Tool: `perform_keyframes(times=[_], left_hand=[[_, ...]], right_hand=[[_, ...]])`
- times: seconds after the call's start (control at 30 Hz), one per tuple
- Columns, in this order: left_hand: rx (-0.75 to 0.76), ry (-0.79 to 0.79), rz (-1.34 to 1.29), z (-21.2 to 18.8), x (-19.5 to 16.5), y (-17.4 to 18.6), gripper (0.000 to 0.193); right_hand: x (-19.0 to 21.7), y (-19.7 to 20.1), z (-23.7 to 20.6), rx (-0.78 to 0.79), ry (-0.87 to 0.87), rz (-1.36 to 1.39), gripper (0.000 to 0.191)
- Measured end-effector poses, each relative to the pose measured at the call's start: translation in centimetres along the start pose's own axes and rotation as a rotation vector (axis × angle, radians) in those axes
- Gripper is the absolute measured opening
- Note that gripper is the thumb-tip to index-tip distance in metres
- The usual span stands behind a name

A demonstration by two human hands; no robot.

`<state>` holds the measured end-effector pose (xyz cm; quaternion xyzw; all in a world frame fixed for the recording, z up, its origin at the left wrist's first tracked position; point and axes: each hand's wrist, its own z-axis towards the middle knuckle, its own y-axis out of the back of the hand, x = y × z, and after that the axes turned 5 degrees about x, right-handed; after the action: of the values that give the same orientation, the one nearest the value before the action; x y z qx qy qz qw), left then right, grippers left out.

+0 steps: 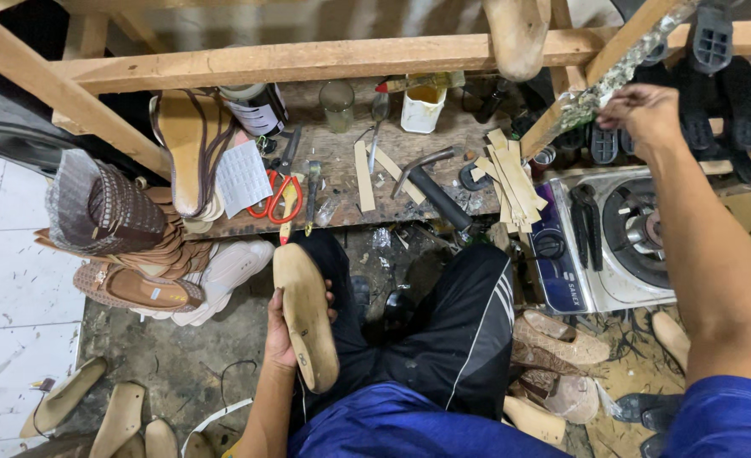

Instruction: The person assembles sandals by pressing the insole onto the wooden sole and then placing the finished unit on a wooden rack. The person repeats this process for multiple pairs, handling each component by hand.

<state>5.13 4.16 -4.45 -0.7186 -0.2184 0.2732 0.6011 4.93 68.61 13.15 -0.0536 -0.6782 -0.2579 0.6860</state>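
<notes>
Left hand [280,335]: closed around a tan wooden shoe last [306,315], fingers wrapped behind it, thumb side toward the knee. The last is held sole-face up over the left thigh; its long axis runs near vertical in the view, narrow end pointing away toward the workbench [342,153], broader end down toward the body. It lies just right of the palm and stands out beyond the hand at both ends.

Right hand [642,106]: raised far right, fingers curled onto a slanted wooden beam [600,80] crusted with pale residue; what it grips, if anything, cannot be told.

Beyond: orange-handled scissors [275,193] and a hammer [433,185] on the bench; a fan of pale card strips [511,182] at its right edge. A white cup [422,106] with yellowish contents at the back. A dark bottle [257,108] with a white label at back left, a white printed sheet [241,176] below it. A single-burner gas stove [613,246], blue-fronted, at right. Stacked brown soles [142,254] at left.
</notes>
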Motion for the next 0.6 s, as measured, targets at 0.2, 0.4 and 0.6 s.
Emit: perform_keyframes(times=[0.2, 0.4, 0.6], left_hand=[[-0.012, -0.010, -0.025, -0.1, 0.3, -0.4, 0.079], [-0.030, 0.013, -0.084, 0.0, 0.6, -0.7, 0.080], [-0.005, -0.007, -0.042, 0.0, 0.5, -0.4, 0.079]], right_hand=[[0.8, 1.1, -0.7, -0.102, -0.026, 0.133, 0.016], [0.9, 2.0, -1.0, -0.039, 0.059, 0.279, 0.021], [1.2, 2.5, -1.4, -0.022, -0.006, 0.300, 0.022]])
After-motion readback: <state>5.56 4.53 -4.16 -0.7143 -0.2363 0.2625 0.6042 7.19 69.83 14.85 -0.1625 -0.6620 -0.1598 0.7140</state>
